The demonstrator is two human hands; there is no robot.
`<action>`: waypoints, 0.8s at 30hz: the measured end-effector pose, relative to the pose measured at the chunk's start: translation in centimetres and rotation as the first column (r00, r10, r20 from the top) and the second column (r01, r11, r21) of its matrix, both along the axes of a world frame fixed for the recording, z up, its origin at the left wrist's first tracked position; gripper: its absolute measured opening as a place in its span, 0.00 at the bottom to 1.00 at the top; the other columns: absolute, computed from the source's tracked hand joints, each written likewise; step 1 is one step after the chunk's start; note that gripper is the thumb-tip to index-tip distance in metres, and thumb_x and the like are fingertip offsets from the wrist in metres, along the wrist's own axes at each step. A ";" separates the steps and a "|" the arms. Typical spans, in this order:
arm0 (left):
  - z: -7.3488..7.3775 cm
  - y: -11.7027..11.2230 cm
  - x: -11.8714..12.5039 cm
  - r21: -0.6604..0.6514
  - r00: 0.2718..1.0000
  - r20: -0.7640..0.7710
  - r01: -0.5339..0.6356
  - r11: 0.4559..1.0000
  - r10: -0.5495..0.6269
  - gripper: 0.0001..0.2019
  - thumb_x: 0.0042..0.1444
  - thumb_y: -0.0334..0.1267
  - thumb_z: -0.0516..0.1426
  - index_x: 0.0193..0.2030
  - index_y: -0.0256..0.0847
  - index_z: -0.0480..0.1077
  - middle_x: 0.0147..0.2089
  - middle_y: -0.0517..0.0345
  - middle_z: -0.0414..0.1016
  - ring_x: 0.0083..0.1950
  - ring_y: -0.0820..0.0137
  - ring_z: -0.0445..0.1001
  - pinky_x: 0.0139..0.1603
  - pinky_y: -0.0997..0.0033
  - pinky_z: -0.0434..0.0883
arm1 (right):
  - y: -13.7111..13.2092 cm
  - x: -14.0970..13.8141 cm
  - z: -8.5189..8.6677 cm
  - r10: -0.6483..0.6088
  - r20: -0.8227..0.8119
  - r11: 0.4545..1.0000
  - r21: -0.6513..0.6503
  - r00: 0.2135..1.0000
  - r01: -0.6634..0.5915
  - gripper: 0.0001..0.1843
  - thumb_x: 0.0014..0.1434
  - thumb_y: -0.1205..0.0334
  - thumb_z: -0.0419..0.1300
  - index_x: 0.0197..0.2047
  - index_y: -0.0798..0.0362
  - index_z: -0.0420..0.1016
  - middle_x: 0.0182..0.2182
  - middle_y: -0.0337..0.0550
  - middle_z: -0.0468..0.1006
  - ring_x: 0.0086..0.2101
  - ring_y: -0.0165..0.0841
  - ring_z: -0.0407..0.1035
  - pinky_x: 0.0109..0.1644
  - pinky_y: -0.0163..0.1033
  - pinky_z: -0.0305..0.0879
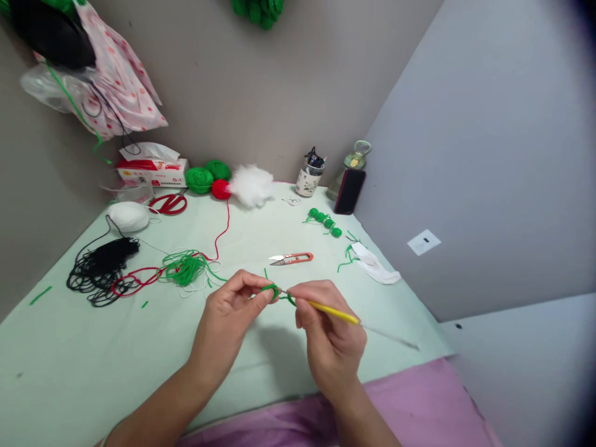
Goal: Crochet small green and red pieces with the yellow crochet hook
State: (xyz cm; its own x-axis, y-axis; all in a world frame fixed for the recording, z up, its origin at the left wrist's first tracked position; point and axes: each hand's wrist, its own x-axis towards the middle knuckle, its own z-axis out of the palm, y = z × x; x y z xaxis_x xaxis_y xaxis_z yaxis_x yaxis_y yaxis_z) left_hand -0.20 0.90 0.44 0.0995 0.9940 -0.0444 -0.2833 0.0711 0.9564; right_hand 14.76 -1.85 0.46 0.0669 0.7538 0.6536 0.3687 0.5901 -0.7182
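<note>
Between thumb and fingers, my left hand (235,307) pinches a small green crochet piece (270,290). My right hand (330,329) grips a crochet hook (338,311) by its yellow handle, its tip pointing left at the green piece and its thin metal end sticking out to the right. A short loop of green yarn (290,299) lies at my right fingertips. Just beyond the hands, orange thread snips (298,258) rest on the table. From my left hand green yarn runs left to a loose green yarn tangle (186,268).
Black yarn (105,267), a white yarn ball (128,216) and red scissors (170,203) lie left. Along the back stand a tissue box (153,173), green balls (199,180), white stuffing (252,186), a jar (309,177) and a phone (350,192). Small green balls (328,223) sit right.
</note>
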 end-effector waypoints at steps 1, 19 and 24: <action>0.0 0.0 0.0 0.025 0.999 -0.028 -0.018 1.000 0.019 0.03 0.55 0.36 0.67 0.33 0.43 0.77 0.33 0.64 0.77 0.37 0.75 0.74 0.43 0.77 0.71 | -0.1 0.0 0.1 0.002 0.064 0.999 0.039 0.998 -0.004 0.16 0.64 0.77 0.57 0.49 0.49 0.78 0.37 0.43 0.80 0.35 0.31 0.75 0.33 0.35 0.72; 0.4 -0.7 0.1 -0.024 0.999 0.027 0.044 0.999 -0.044 0.18 0.59 0.44 0.65 0.55 0.48 0.70 0.41 0.62 0.71 0.41 0.72 0.72 0.43 0.73 0.71 | 1.5 -0.4 -1.2 0.007 -0.573 0.953 -0.245 0.819 -0.179 0.07 0.65 0.61 0.63 0.38 0.47 0.83 0.34 0.40 0.78 0.20 0.21 0.61 0.21 0.30 0.65; 1.3 -1.0 -0.2 -0.076 0.981 0.159 0.129 0.989 -0.115 0.20 0.66 0.56 0.53 0.59 0.51 0.70 0.66 0.53 0.66 0.62 0.58 0.69 0.50 0.60 0.76 | 2.1 -0.2 -0.6 -0.002 -0.774 0.878 -0.304 0.633 -0.369 0.07 0.61 0.56 0.67 0.35 0.50 0.83 0.27 0.37 0.76 0.18 0.18 0.55 0.19 0.25 0.61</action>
State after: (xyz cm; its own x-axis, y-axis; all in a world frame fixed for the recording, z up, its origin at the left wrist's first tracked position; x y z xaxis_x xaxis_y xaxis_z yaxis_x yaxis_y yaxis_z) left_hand -0.36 -0.15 1.76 0.2321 0.9671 -0.1039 -0.4107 0.1942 0.8909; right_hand 14.55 0.28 -0.16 0.2087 0.9746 0.0813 -0.4736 0.1734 -0.8635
